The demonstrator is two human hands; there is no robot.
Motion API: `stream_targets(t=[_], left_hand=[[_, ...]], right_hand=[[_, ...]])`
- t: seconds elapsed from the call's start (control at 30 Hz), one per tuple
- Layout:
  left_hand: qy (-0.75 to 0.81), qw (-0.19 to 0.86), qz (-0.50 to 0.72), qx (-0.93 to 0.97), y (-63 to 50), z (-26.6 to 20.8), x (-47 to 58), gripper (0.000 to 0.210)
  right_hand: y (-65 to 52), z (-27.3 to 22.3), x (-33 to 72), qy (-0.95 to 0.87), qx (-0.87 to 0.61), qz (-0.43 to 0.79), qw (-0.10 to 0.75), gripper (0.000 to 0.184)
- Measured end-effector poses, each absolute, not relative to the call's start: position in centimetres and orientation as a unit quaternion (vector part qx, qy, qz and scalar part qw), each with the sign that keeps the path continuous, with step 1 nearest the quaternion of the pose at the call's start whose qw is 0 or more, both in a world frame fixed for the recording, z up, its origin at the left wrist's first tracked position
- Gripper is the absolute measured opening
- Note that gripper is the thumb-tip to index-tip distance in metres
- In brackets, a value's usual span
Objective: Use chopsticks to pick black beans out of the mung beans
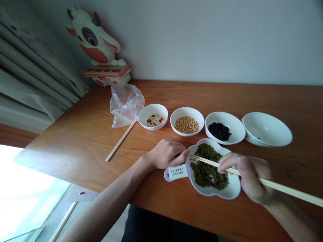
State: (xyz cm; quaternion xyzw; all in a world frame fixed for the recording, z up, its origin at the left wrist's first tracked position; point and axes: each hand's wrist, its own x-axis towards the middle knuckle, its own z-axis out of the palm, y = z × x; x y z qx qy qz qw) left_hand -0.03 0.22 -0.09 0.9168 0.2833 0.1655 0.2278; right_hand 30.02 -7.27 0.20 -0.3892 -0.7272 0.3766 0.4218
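Head view showed a wooden bench (91, 134), with open room along its back edge. Near its front edge, a scalloped dish (236, 186) held green beans (205, 149) mixed with dark ones. Behind stood four bowls (267, 122) with, leftmost first, pale flakes (155, 120), tan beans (186, 125), black beans (219, 131), a dark speck (259, 138). The left hand's (166, 154) fingers curled at the dish's rim, grip unclear; the right hand's (254, 178) pinched chopsticks (280, 187).

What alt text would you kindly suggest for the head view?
The right hand holds chopsticks over a scalloped dish of green and black beans, the left hand at its edge; behind stand four white bowls in a row.
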Motion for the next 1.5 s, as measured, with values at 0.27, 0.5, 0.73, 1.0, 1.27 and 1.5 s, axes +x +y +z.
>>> stream_targets(t=[0.27,0.5,0.73,1.0,1.27,1.5], left_hand=[[0.284,0.226,0.166,0.917,0.2,-0.2,-0.1,0.048],[0.282,0.225,0.166,0.918,0.2,-0.1,-0.1,0.049],[0.286,0.226,0.162,0.917,0.2,0.0,-0.1,0.048],[0.286,0.223,0.163,0.917,0.2,0.0,-0.1,0.049],[0.285,0.225,0.164,0.917,0.2,0.2,0.0,0.049],[0.288,0.229,0.159,0.916,0.2,0.1,0.0,0.048]], right_hand=[[-7.4,-0.2,32.6,-0.709,-0.412,0.422,0.387,0.068],[-7.4,-0.9,33.5,-0.718,-0.415,0.427,0.359,0.074],[-7.3,-0.8,33.2,-0.733,-0.406,0.419,0.35,0.072],[-7.6,0.1,32.3,-0.72,-0.408,0.417,0.375,0.063],[-7.5,-0.1,31.1,-0.676,-0.408,0.402,0.463,0.058],[-7.2,0.9,31.9,-0.674,-0.398,0.413,0.466,0.074]])
